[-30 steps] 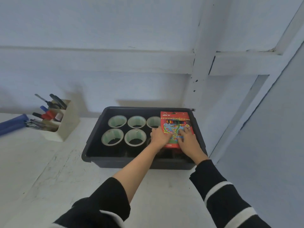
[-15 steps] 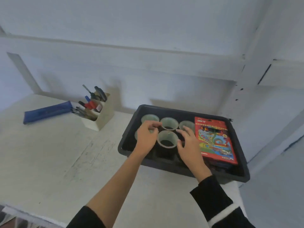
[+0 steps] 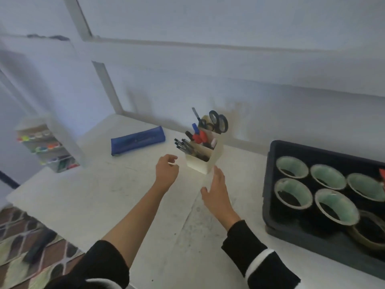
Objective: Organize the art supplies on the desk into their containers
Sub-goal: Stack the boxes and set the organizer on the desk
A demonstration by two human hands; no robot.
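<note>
While both hands hover low over the white desk [image 3: 100, 197], there's plenty around them: a blue pencil case [image 3: 137, 139] lies beyond the left hand [image 3: 166, 171], a blurry marker rack [image 3: 48, 147] stands way off to its left, and a black tray [image 3: 268, 184] of tape rolls [image 3: 292, 166] sits well right of the right hand [image 3: 215, 188].

The white tiered pen holder [image 3: 205, 161] stands just ahead, between both hands, stuffed with pens [image 3: 183, 143] and black-handled scissors [image 3: 218, 122] at the back.

The left hand's fingers are loosely curled, holding nothing I can make out. The right hand is flat and spread, its fingertips [image 3: 216, 170] right by the holder's front corner, though I can't tell if they touch.
</note>
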